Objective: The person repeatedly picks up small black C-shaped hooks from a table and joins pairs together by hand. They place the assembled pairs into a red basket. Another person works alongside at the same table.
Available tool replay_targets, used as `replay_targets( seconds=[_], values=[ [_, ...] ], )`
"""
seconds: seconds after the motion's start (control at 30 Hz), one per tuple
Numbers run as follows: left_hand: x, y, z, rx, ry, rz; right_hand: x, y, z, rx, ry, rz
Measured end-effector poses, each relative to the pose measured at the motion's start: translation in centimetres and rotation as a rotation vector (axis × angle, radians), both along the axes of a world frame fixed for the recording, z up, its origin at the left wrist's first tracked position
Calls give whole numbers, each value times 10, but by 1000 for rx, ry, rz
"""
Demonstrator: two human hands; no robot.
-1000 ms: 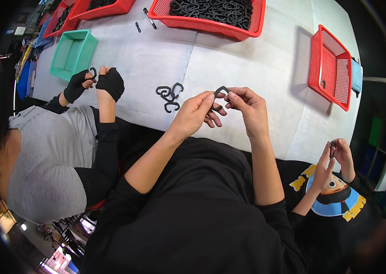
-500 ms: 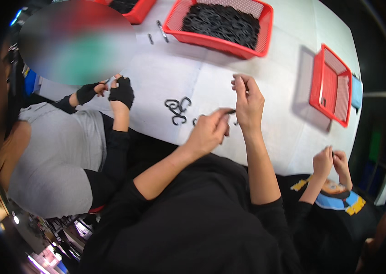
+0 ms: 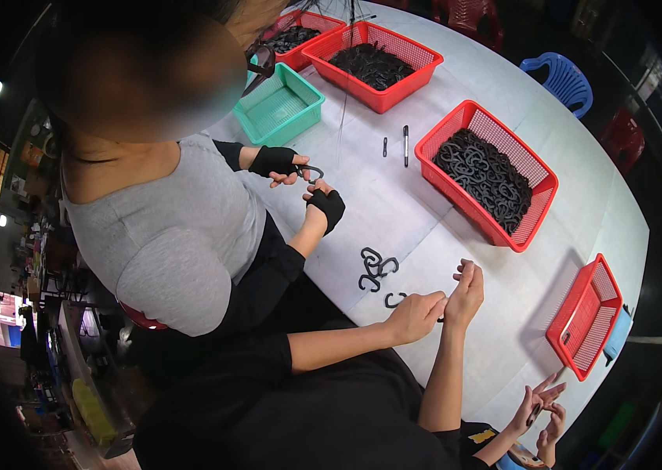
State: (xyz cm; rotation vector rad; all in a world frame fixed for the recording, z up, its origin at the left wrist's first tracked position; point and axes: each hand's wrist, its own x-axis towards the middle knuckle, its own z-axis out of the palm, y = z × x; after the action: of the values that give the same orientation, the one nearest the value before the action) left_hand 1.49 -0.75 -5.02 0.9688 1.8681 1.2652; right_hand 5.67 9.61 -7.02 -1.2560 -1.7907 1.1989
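Observation:
My left hand [image 3: 417, 317] is closed, its fingertips pressed against the palm side of my right hand [image 3: 466, 294]. The right hand is raised with its fingers curled in; what they hold, if anything, is hidden. A dark bit [image 3: 441, 319] shows just below the left fingertips, too small to tell whether it is gripped or lies on the table. Beside my left hand a single black C-shaped clip [image 3: 395, 300] lies on the white table [image 3: 370, 211]. Several more black C-shaped clips [image 3: 378, 264] lie grouped farther left.
A red basket [image 3: 544, 205] full of black clips stands ahead, with a pen [image 3: 405, 146] beside it. Another red basket [image 3: 568, 313] is at right. A green basket [image 3: 292, 125] stands far left. Co-workers' hands, left [image 3: 300, 176] and right [image 3: 541, 411], hold dark pieces.
The view has swung left, bringing the green basket and chairs into sight. My left fingertips have come against my right hand. The left co-worker's hands now show a black clip; the right co-worker's fingers have spread.

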Motion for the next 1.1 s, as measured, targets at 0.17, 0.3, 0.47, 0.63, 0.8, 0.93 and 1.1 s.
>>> replay_targets(
  seconds=[0.17,0.3,0.47,0.63,0.8,0.93,1.1],
  values=[
    [13,-8,9,43,120,-126,11,20,23,-91,203,-34],
    [-10,12,13,50,95,-10,11,-7,43,-121,677,264],
    [2,4,18,23,148,-157,9,-2,37,-120,702,275],
    [-4,11,7,-14,157,-90,9,-13,32,-33,653,365],
    [8,2,13,-40,130,-160,13,-6,34,-8,650,344],
    [5,5,11,-6,73,-91,12,-9,30,45,658,380],
    [3,3,11,28,89,-82,5,-9,38,40,630,389]
  ],
)
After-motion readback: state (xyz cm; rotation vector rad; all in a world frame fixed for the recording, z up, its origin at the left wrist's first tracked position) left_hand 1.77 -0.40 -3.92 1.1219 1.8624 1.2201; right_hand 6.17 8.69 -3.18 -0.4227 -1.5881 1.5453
